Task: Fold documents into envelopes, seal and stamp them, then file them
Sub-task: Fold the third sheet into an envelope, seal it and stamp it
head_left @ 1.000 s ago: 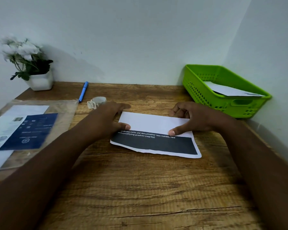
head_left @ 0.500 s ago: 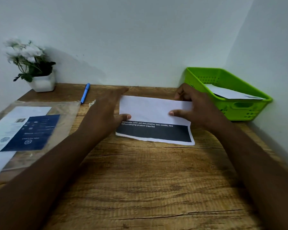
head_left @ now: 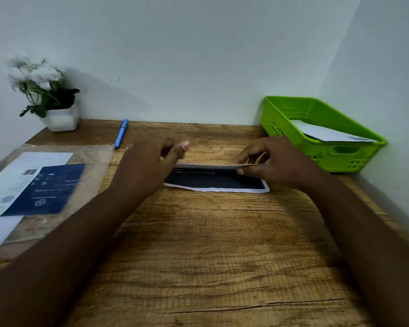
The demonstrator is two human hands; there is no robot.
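Right hand (head_left: 274, 164) pinches the lifted edge of the printed sheet (head_left: 216, 181) between thumb and fingers, closed on it. Left hand (head_left: 151, 166) sits at the sheet's left end, thumb up and fingers loosely curled; we cannot tell whether it grips the paper or just rests on it. Sheet lies mid-desk (head_left: 210, 256), its dark printed band facing us, far part raised nearly edge-on. We judge this as mid-fold on one document, crease not yet pressed. One white envelope or paper (head_left: 326, 134) already sits in the green basket (head_left: 340, 152), so we'd guess one piece is filed. Left to do for this sheet: finish the fold, insert, seal, stamp, file. More papers lie on the plastic sleeve (head_left: 97, 159) at left, blue pen (head_left: 121, 133) beyond.
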